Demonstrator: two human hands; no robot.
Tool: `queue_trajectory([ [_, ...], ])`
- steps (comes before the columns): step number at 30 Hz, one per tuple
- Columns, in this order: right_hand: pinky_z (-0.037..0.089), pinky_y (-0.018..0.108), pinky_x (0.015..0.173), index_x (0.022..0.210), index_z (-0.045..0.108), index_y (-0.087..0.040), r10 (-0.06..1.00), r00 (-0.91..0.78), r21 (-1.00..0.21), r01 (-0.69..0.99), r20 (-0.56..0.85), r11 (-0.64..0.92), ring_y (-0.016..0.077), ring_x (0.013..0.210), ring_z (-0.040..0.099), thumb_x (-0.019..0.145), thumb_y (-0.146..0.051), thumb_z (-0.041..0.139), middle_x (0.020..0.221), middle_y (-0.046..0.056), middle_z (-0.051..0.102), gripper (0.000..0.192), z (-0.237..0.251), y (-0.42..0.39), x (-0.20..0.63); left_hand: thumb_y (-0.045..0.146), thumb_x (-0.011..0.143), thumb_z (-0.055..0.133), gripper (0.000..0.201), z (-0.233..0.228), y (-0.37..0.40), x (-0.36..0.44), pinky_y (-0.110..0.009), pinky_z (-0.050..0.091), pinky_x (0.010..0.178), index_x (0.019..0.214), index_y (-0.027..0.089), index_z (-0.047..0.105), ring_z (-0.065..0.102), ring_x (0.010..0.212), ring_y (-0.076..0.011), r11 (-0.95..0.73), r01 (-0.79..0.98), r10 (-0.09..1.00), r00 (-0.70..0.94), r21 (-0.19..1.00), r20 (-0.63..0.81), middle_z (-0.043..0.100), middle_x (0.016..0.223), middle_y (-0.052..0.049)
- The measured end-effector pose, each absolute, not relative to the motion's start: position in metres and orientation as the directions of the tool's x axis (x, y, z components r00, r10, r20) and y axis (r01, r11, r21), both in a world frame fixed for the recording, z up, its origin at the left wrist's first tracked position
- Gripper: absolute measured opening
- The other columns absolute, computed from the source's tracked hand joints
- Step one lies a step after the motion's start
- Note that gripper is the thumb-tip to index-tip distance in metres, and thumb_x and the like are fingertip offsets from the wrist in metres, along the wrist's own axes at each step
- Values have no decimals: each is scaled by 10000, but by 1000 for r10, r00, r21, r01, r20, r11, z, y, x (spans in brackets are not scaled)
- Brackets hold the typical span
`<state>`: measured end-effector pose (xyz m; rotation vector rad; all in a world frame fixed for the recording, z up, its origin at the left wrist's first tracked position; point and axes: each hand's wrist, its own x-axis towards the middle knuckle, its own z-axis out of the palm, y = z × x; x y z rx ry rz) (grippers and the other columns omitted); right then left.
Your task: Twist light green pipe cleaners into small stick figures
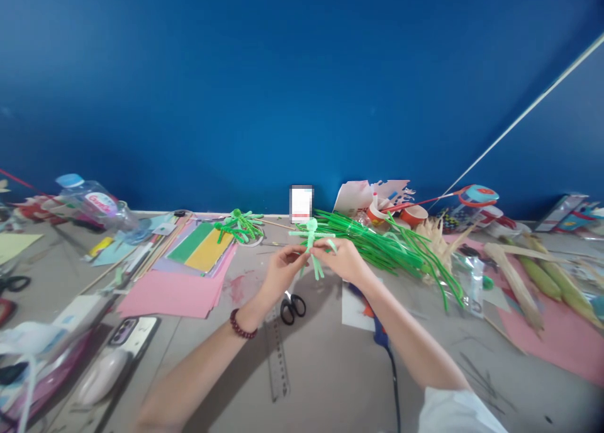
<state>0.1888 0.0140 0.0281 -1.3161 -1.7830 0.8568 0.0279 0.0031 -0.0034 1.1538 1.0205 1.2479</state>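
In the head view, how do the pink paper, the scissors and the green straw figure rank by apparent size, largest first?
1. pink paper, clearly largest.
2 and 3. green straw figure and scissors look about alike; the figure is held up by the left hand and right hand, so ranking is unsure.

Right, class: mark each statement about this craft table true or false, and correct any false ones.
1. Both hands hold a light green straw figure. True.
2. The left hand wears a dark red bead bracelet at the wrist. True.
3. The scissors are in the right hand. False: they lie on the table below the hands.
4. The coloured paper stack lies right of the hands. False: it lies left.
5. A clear ruler lies on the table. True.
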Motion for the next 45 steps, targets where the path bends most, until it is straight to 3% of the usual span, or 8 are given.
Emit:
queue_trajectory([
  [4, 459, 284, 664, 772, 682, -156, 984, -173, -956, 280, 45, 92, 178, 693, 623, 684, -368, 664, 732, 36, 691, 230, 16, 24, 188, 292, 753, 651, 157, -6, 4, 26, -252, 453, 601, 849, 167, 656, 561, 634, -127, -280, 130, 958, 107, 951, 268, 630, 776, -36],
  [10, 391, 248, 567, 753, 636, -149, 994, -111, -977, 210, 3, 27, 118, 550, 522, 642, -350, 691, 596, -18, 599, 236, 14, 25, 183, 195, 832, 534, 153, -8, 2, 22, -270, 436, 685, 979, 186, 575, 553, 732, -145, -596, 535, 783, 221, 599, 581, 605, 910, -49],
  [17, 170, 212, 416, 700, 571, -170, 989, -124, -996, 20, -84, -82, 43, 389, 229, 651, -388, 698, 436, -110, 334, 257, 11, 20, 174, 117, 852, 496, 177, -6, 1, 14, -327, 409, 722, 999, 150, 590, 617, 769, -185, -620, 781, 468, 446, -76, 763, 666, 913, -82],
  [23, 165, 222, 414, 625, 521, -184, 995, -78, -998, 27, -54, -53, 47, 390, 205, 681, -388, 676, 436, -105, 283, 261, 10, 16, 169, 96, 864, 485, 136, 0, 3, 13, -330, 405, 724, 900, 145, 606, 603, 689, -164, -578, 784, 405, 518, -228, 753, 665, 832, -68],
  [30, 200, 227, 444, 619, 482, -188, 999, -8, -999, -8, -32, -32, 60, 442, 235, 678, -384, 677, 481, -86, 333, 283, 8, 14, 167, 77, 862, 474, 178, -4, 6, 12, -323, 383, 696, 959, 133, 612, 591, 679, -162, -591, 782, 405, 501, -199, 765, 661, 839, -74],
  [33, 255, 225, 474, 636, 510, -176, 999, 16, -999, 36, 33, 33, 73, 485, 303, 704, -365, 646, 534, -57, 408, 243, 8, 13, 165, 104, 860, 483, 153, -4, 7, 13, -315, 370, 677, 913, 142, 621, 583, 664, -162, -612, 783, 462, 466, -109, 755, 651, 781, -61],
  [39, 352, 236, 538, 668, 548, -164, 976, -33, -956, 195, 215, 217, 107, 547, 413, 728, -340, 606, 586, -24, 499, 195, 12, 12, 167, 163, 840, 489, 148, 9, 4, 17, -273, 370, 630, 771, 168, 619, 558, 668, -148, -614, 677, 708, 245, 406, 663, 617, 716, -35],
  [45, 434, 265, 641, 758, 631, -157, 957, -178, -948, 186, 227, 260, 154, 670, 557, 758, -343, 603, 724, 22, 631, 188, 16, 15, 175, 239, 764, 563, 131, 23, 8, 13, -234, 344, 517, 679, 162, 627, 502, 569, -118, -268, 248, 956, 184, 931, 227, 591, 628, -14],
])
